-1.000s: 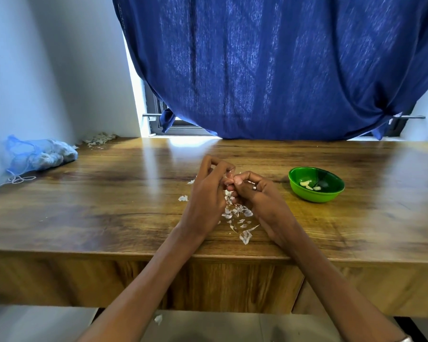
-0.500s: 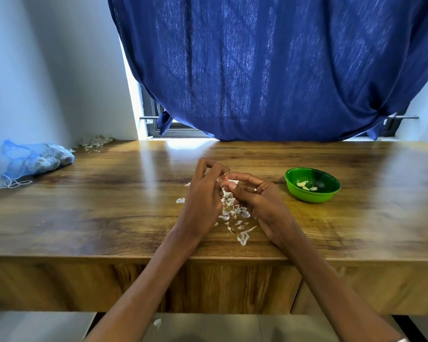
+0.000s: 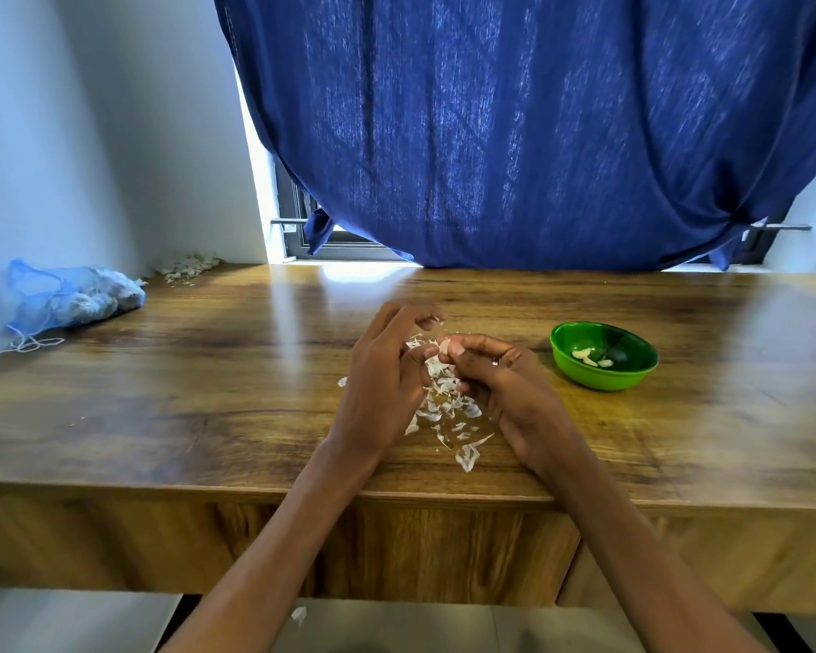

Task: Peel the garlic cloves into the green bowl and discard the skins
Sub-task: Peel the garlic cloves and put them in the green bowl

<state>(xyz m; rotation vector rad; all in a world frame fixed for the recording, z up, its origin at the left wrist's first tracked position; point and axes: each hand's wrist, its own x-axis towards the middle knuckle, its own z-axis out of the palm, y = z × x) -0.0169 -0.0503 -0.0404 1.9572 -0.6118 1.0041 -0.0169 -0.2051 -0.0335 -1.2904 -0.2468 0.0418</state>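
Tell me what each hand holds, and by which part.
The right hand pinches a garlic clove at its lower end. The left hand pinches a skin flake in its fingers.

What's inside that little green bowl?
The green bowl holds a few pale peeled garlic cloves on its floor. The near rim hides the front of the inside, so any more lying there cannot be seen.

Bare wooden tabletop (image 3: 208, 393) between hands and green bowl (image 3: 604, 374); peel litter (image 3: 448, 407) underhand, mesh bag (image 3: 71, 299) far left.
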